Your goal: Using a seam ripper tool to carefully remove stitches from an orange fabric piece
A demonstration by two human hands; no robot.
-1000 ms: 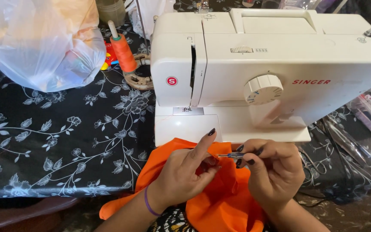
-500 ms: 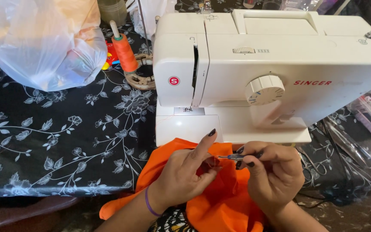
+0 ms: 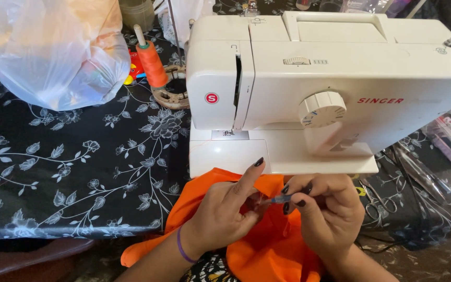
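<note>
A: What carries everything here?

B: A worktop [image 3: 53,172] under a black cloth printed with pale flowers. At its far left sits a bulging translucent plastic bag [image 3: 53,52]. Just right of that stands a spool of orange thread [image 3: 151,62], with a ring of coiled cord [image 3: 169,94] beside its foot.

A: And further right?

B: A white sewing machine [image 3: 340,78] fills the middle and right of the worktop, its round dial [image 3: 322,108] facing the person. In front of its base, orange fabric [image 3: 267,250] lies bunched at the near edge and hangs off toward the person's lap.

A: How does each grip stand?

B: The left hand [image 3: 223,214] rests on the fabric, its fingers curled and pinching the cloth, with the forefinger raised toward the machine's base; a purple band circles the wrist. The right hand [image 3: 324,209] is closed around a small thin tool [image 3: 277,199], pinched between thumb and fingertips, its tip meeting the fabric between the two hands. What kind of tool it is cannot be told.

A: Anything past the right hand?

B: Small scissors [image 3: 374,206] lie on the worktop just beside it.
</note>
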